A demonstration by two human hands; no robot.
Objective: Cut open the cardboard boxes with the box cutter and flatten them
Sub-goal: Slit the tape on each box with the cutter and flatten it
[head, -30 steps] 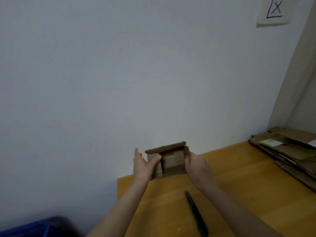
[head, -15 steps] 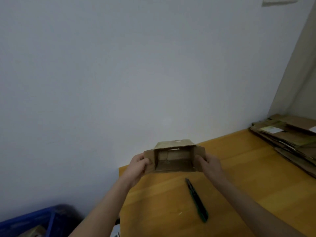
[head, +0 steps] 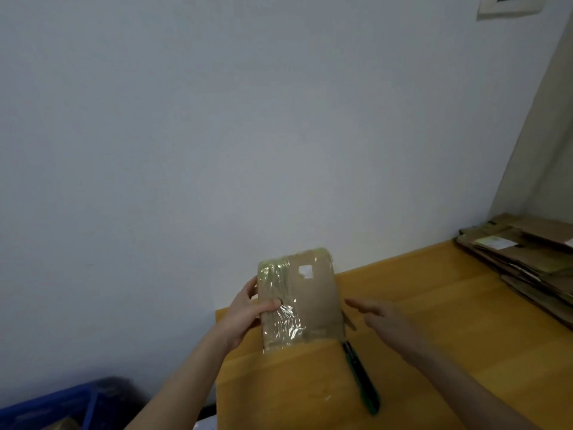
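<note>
While left hand [head: 245, 316] pinches one box [head: 313, 301], right hand [head: 386, 322] fingers spread, one cutter [head: 362, 380].

A: What of you shows here?
B: Only my two arms, coming in from the near edge. My left hand [head: 245, 315] and my right hand [head: 384, 321] are bare.
A: Anything worn above the wrists?
B: My left forearm [head: 186, 377] and my right forearm [head: 459, 389] are bare along all the length that shows. Both are slender, and the view is soft, so finer marks can't be told.
</note>
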